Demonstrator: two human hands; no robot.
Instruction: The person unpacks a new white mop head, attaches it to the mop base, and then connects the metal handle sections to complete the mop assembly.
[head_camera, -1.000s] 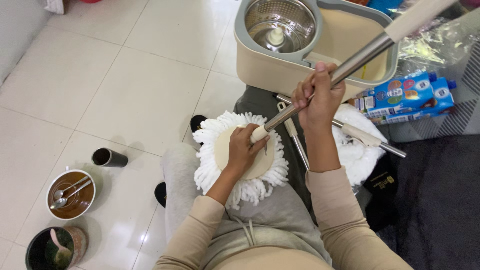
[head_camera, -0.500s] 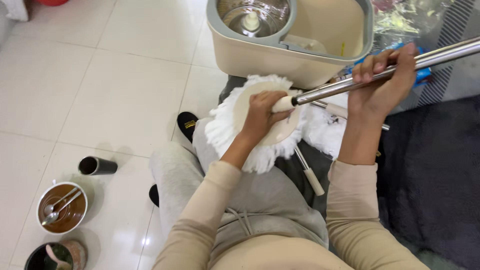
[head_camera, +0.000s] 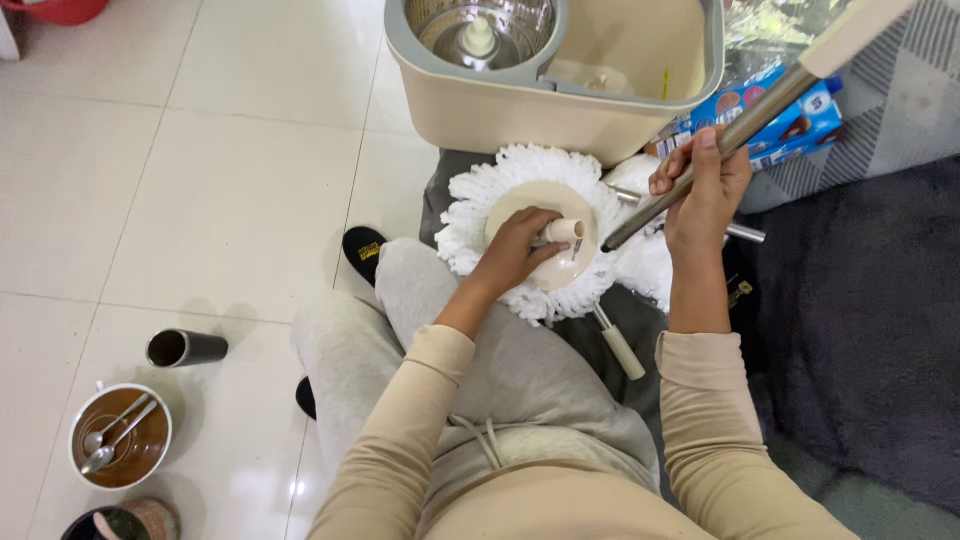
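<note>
A round white mop head (head_camera: 470, 205) with a beige plastic disc lies on my lap. My left hand (head_camera: 515, 250) rests on the disc and grips its short beige socket (head_camera: 563, 231). My right hand (head_camera: 703, 190) is closed around a steel mop pole (head_camera: 745, 120) that slants up to the right. The pole's lower end hangs just clear of the socket, a small gap apart. A second white mop head (head_camera: 655, 265) lies under my right wrist, partly hidden.
A beige spin bucket (head_camera: 560, 110) with a steel basket stands ahead. Blue cartons (head_camera: 800, 120) lie to its right, by a dark rug (head_camera: 860, 320). Another pole piece (head_camera: 620, 348) lies on my lap. A dark cup (head_camera: 187, 348) and a bowl with spoons (head_camera: 120, 436) sit on the tiles at left.
The pole has come out of the socket on the mop head. My right hand has swung it from nearly level to a steep slant. The view has shifted slightly.
</note>
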